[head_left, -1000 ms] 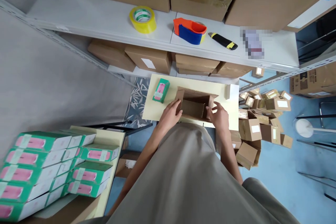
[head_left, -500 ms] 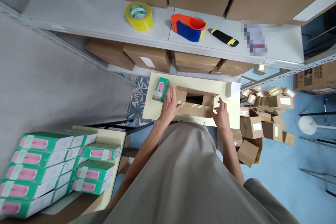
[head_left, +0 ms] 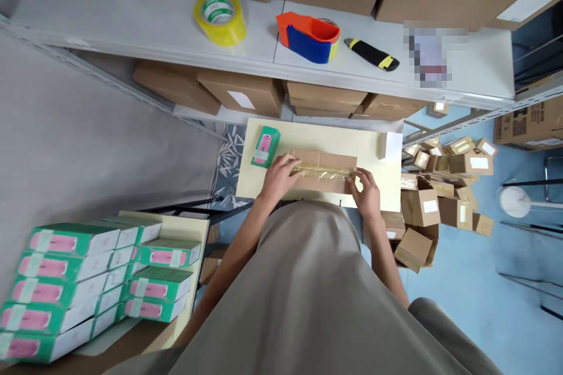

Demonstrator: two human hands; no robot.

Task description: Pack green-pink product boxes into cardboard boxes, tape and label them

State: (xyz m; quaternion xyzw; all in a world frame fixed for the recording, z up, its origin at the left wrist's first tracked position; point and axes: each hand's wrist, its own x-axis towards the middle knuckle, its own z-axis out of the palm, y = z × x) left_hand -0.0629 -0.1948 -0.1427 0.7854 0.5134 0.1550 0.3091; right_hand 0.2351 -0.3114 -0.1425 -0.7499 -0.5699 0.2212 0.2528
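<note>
A small cardboard box (head_left: 323, 181) lies on the pale yellow table in front of me, its top flaps folded down. Clear tape (head_left: 328, 172) with glossy wrinkles runs along the seam between the flaps. At the box's left end, my left hand (head_left: 280, 176) grips the edge, thumb and fingers on the cardboard. My right hand (head_left: 366, 190) holds the opposite end, its thumb and forefinger closed at the corner by the tape. A green box with a pink picture (head_left: 265, 147) lies just beyond my left hand.
On the shelf (head_left: 145, 17) above are a yellow tape roll (head_left: 220, 19), an orange and blue tape dispenser (head_left: 308, 38) and a utility knife (head_left: 372, 54). Stacked green boxes (head_left: 57, 266) stand at lower left. Cardboard boxes (head_left: 420, 208) lie heaped on the floor at right.
The box's open top has closed: the near flap with tape came up first, and now both flaps lie flat. My hands moved with them and hold the box's ends.
</note>
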